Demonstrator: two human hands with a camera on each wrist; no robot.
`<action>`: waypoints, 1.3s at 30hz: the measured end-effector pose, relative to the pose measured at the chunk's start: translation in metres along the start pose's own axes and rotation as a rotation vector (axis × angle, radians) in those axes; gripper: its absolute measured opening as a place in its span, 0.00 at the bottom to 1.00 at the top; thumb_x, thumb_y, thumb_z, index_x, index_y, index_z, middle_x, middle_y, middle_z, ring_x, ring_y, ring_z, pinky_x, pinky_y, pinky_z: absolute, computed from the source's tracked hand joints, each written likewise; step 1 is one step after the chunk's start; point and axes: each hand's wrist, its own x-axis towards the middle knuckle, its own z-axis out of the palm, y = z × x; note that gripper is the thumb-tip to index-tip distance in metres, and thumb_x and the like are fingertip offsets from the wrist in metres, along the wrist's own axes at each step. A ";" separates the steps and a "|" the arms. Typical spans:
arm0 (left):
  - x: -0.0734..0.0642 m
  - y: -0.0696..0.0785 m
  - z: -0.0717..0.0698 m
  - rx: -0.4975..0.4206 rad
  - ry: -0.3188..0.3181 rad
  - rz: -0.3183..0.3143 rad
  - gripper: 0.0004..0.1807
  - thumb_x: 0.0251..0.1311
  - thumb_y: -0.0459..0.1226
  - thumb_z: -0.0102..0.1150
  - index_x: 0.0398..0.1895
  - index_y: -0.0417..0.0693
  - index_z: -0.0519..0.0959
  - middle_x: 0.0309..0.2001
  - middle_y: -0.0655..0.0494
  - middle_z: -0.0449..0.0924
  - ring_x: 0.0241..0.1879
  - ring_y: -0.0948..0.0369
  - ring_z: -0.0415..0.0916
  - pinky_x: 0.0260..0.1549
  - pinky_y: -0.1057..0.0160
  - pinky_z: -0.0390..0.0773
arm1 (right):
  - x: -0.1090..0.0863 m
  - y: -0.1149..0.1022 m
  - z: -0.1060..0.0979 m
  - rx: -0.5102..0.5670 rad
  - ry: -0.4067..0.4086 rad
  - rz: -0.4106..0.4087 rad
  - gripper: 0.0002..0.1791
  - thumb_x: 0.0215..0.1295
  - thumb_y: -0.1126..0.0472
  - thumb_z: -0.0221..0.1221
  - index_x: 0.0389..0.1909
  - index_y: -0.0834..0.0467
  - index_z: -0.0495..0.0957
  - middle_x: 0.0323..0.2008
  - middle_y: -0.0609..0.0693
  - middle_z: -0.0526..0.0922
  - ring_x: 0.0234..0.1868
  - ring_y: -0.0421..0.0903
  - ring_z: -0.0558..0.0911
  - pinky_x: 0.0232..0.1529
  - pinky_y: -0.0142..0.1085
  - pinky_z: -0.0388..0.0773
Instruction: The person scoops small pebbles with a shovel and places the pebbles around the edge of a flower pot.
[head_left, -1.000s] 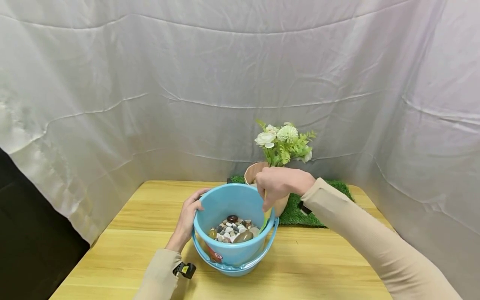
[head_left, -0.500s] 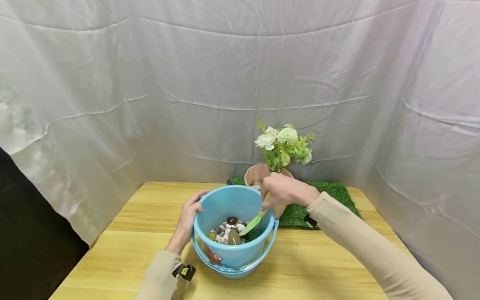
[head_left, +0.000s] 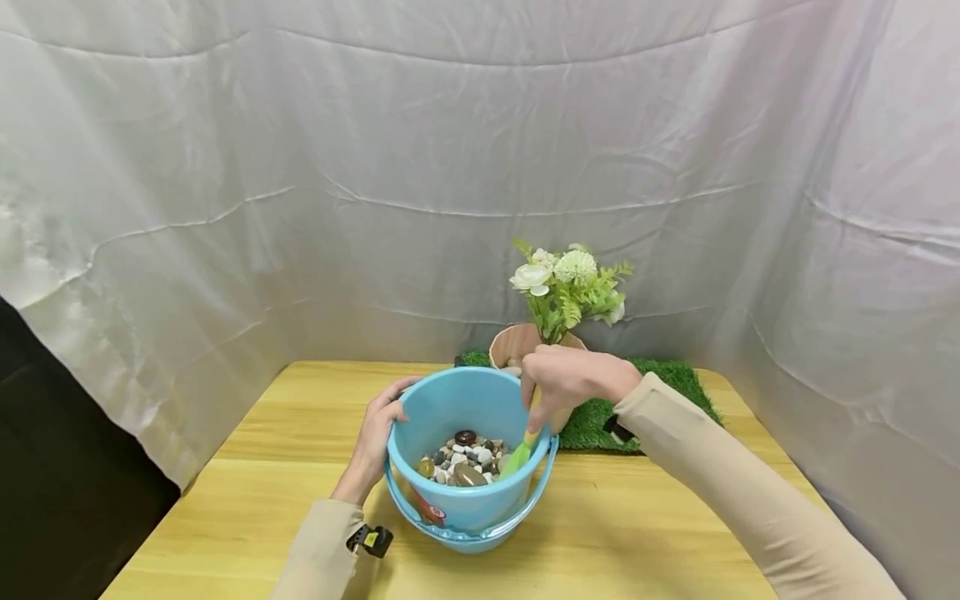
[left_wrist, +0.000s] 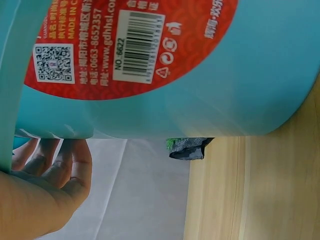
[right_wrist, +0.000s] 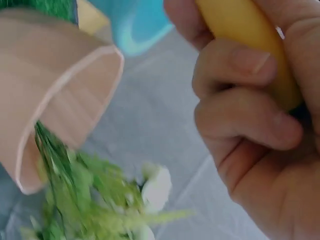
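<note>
A light blue bucket [head_left: 487,510] stands on the table with its handle hanging down in front. My left hand [head_left: 375,433] grips its left rim, thumb over the edge and fingers along the outer wall. Pebbles [head_left: 463,457] in white, grey and brown lie inside, with a few larger stones among them. My right hand [head_left: 562,379], above the right rim, holds a small trowel by its yellow handle [right_wrist: 245,30]. The green trowel blade [head_left: 516,460] points down into the bucket at the right side of the pebbles. In the left wrist view, a red label [left_wrist: 100,75] shows on the bucket.
Behind the bucket, a pinkish flowerpot [head_left: 516,340] with stones and white flowers [head_left: 574,268] stands on a green turf mat [head_left: 600,425]. The right forearm passes over the mat. Grey curtains [head_left: 375,167] enclose the wooden table [head_left: 637,517].
The trowel blade swings left across the pebbles, then back right and steeper. A large brown stone shifts left. My right hand moves slightly right; the left hand stays on the rim.
</note>
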 end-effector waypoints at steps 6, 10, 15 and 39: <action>0.001 -0.001 0.001 0.023 -0.002 -0.008 0.31 0.50 0.31 0.44 0.62 0.47 0.75 0.57 0.43 0.75 0.54 0.46 0.71 0.47 0.57 0.70 | 0.005 0.005 0.010 0.034 0.128 -0.031 0.06 0.53 0.52 0.71 0.22 0.48 0.88 0.19 0.39 0.84 0.15 0.33 0.70 0.26 0.28 0.71; -0.002 -0.005 0.001 0.028 0.002 -0.028 0.31 0.50 0.31 0.44 0.62 0.49 0.75 0.58 0.43 0.75 0.55 0.46 0.71 0.46 0.57 0.70 | 0.005 0.014 0.019 0.038 0.160 0.014 0.06 0.53 0.51 0.70 0.24 0.48 0.88 0.19 0.39 0.83 0.13 0.35 0.66 0.24 0.29 0.67; -0.004 -0.007 0.000 0.020 0.001 -0.032 0.31 0.50 0.30 0.44 0.62 0.47 0.74 0.58 0.43 0.74 0.55 0.46 0.70 0.47 0.56 0.70 | -0.002 0.020 0.015 0.106 0.118 0.047 0.05 0.54 0.50 0.70 0.24 0.44 0.88 0.21 0.37 0.83 0.13 0.36 0.66 0.23 0.30 0.66; -0.001 0.000 -0.001 0.007 -0.007 -0.010 0.31 0.50 0.31 0.43 0.62 0.48 0.74 0.59 0.43 0.73 0.55 0.46 0.69 0.47 0.55 0.69 | 0.001 0.018 0.031 0.074 0.228 0.045 0.06 0.54 0.50 0.70 0.22 0.44 0.87 0.20 0.33 0.81 0.15 0.34 0.69 0.23 0.28 0.67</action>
